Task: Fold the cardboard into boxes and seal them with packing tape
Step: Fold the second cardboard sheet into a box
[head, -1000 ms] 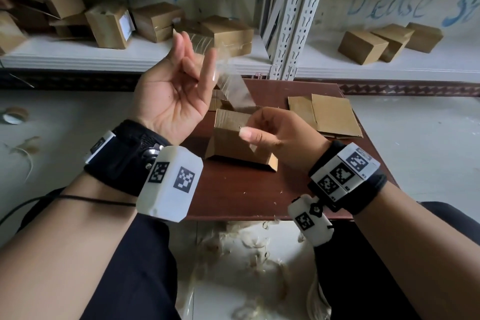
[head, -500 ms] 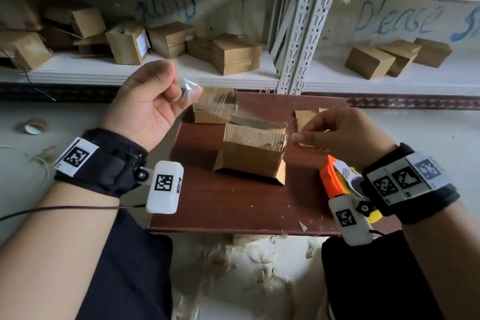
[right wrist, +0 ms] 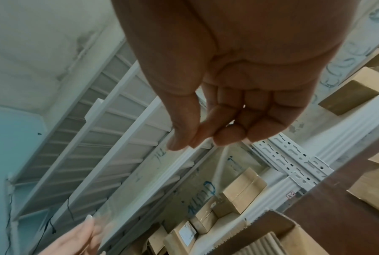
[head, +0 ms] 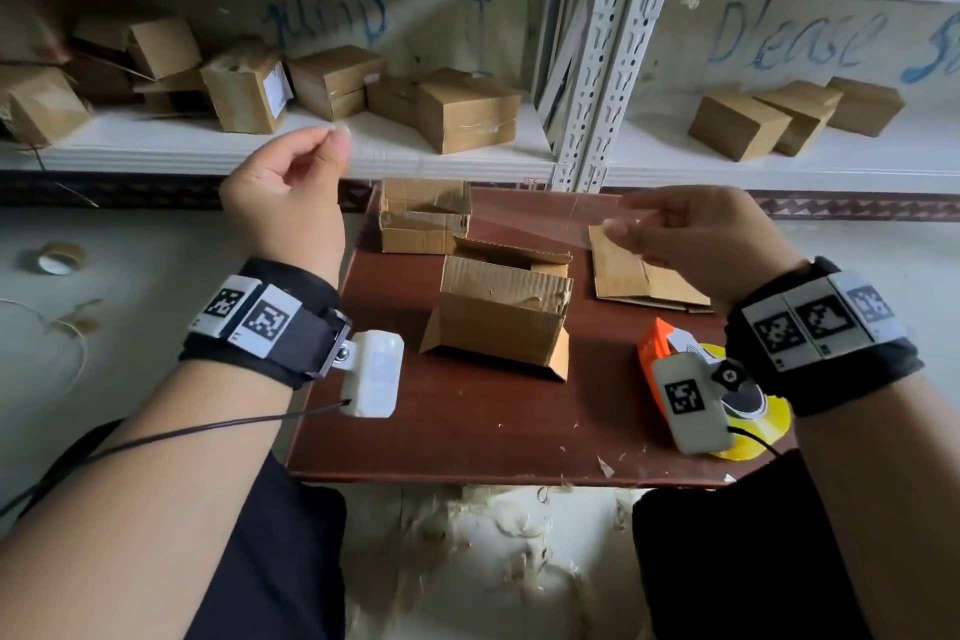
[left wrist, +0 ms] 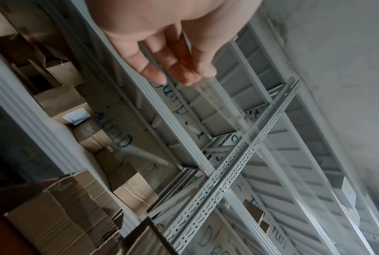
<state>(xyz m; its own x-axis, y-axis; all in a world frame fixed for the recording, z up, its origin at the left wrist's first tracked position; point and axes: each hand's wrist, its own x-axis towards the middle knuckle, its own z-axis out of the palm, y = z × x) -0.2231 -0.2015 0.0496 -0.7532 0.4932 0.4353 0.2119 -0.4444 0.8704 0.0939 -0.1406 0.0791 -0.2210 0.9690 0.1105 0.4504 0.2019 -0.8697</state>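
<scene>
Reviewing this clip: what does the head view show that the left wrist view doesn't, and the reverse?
Only the head view shows the table, the open box in its middle, the flat cardboard, the tape dispenser and the right hand. Only the left wrist view shows the underside of the left hand's fingers pinching the tape. Both show the left hand, the clear tape strip and the shelf boxes.

"Please" on back panel (head: 789, 36)

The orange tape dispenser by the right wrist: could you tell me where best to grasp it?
Probably the orange body, from above and its left side: the tape dispenser lies flat near the table's right edge, its yellow roll partly hidden under the wrist camera.
</scene>
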